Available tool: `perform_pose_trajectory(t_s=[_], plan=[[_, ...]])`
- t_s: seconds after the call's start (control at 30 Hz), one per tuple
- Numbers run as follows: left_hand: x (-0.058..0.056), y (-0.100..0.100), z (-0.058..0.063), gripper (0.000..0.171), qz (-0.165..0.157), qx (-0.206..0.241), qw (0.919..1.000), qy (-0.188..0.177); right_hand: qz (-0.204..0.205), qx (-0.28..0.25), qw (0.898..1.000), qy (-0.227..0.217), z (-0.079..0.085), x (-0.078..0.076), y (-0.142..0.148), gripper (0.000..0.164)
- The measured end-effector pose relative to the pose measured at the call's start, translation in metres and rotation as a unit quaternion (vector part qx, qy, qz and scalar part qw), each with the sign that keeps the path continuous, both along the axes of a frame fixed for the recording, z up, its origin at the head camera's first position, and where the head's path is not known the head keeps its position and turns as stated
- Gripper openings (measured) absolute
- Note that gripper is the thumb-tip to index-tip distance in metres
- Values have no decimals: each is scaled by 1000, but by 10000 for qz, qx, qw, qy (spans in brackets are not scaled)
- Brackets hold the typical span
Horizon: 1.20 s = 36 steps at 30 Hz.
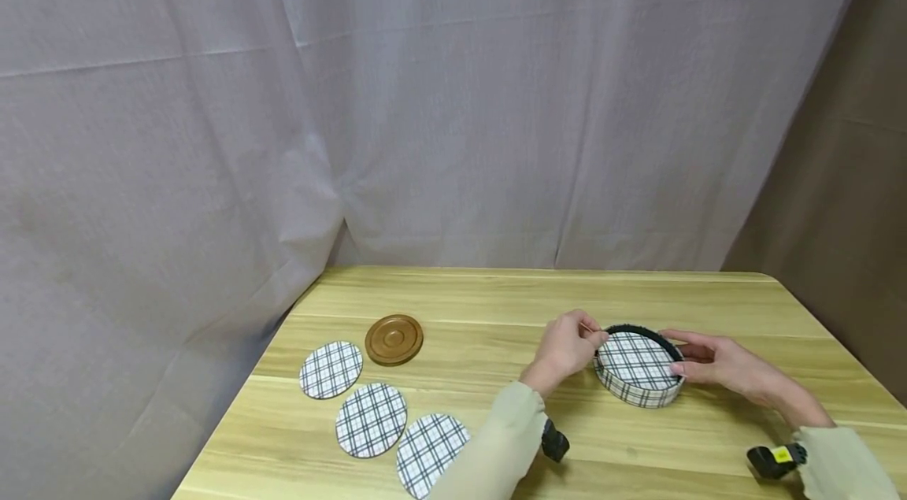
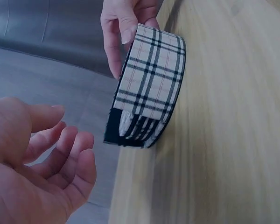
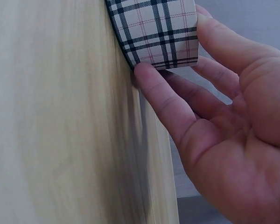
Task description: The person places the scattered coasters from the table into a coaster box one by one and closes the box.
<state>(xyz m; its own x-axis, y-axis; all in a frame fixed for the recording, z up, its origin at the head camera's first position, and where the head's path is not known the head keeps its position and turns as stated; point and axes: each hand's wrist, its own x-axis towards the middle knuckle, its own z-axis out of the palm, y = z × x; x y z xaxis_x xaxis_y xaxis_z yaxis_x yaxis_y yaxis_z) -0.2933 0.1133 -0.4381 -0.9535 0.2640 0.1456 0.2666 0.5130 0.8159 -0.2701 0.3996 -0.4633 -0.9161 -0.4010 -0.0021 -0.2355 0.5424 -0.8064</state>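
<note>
A round plaid coaster holder with a black inner rim stands on the right of the table. A plaid coaster lies inside it, and through a side slot in the left wrist view several stacked coaster edges show. My right hand grips the holder's right side, thumb at the rim and fingers along the plaid wall. Just left of the holder is my left hand, its fingers loosely curled with nothing between them; the left wrist view shows a gap between its fingertips and the holder.
Three plaid coasters, a far one, a middle one and a near one, lie at the left of the wooden table. The left sleeve partly covers the near one. A brown wooden disc sits behind them. Grey curtain hangs beyond the table.
</note>
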Motion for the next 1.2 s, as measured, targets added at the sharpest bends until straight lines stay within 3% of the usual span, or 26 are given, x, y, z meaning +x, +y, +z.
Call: perform_pose_trajectory(t_s=[0.3,0.6,1.03,1.2], plan=[[8,-18,7,11,-833,-652,9919,699,81,-34,10000,33,-2,0,1,62],[21,-36,15,26,-1221,-1125,9815,958,90,-69,9999,94,-1,1,1,62],[35,-80,20,24,-1392,-1284,9706,1485,97,-249,9996,20,-4,5,3,61],[40,-96,19,23,-1382,-1415,9621,1879,53,-184,9998,-37,0,3,2,62]])
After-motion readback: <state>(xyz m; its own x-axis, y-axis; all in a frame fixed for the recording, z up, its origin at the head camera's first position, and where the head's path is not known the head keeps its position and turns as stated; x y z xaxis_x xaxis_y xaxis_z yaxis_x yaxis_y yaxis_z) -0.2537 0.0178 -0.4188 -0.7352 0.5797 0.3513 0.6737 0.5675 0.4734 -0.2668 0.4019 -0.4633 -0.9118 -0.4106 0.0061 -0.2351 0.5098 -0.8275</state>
